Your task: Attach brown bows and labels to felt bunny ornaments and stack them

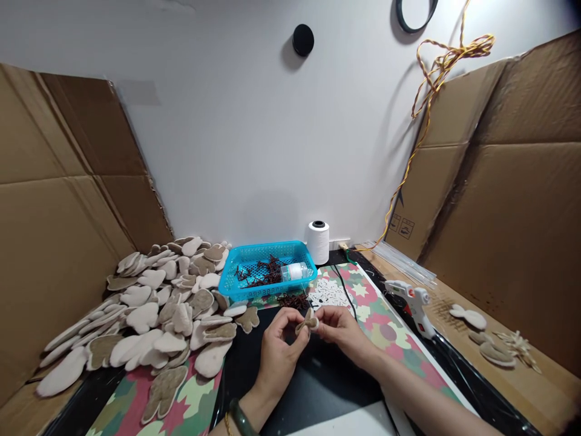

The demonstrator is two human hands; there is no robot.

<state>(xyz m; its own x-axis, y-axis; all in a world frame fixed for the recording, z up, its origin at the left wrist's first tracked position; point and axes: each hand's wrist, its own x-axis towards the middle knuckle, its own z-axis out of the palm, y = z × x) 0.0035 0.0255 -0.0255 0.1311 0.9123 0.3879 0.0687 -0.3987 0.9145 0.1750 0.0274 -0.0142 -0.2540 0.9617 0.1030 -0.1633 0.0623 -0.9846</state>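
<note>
A small tan-and-cream plush fabric piece (309, 322) is pinched between my two hands over the black mat, its exact shape partly covered by the fingers. My left hand (282, 345) grips its left side with thumb and fingers, and a dark bangle circles that wrist. From the other side my right hand (341, 332) pinches the right edge. Just beyond the fingers lie a small pile of dark brown bits (293, 301) and a scatter of small white pieces (330, 293). A big heap of similar plush pieces (143, 318) spreads to the left.
Behind the hands stand a blue basket (231, 289) with dark bits and a clear container (294, 272), and a white thread cone (319, 243). A glue gun (415, 303) rests at right, near clear sticks (403, 263) and loose plush pieces (497, 354). Cardboard walls (508, 200) flank the table.
</note>
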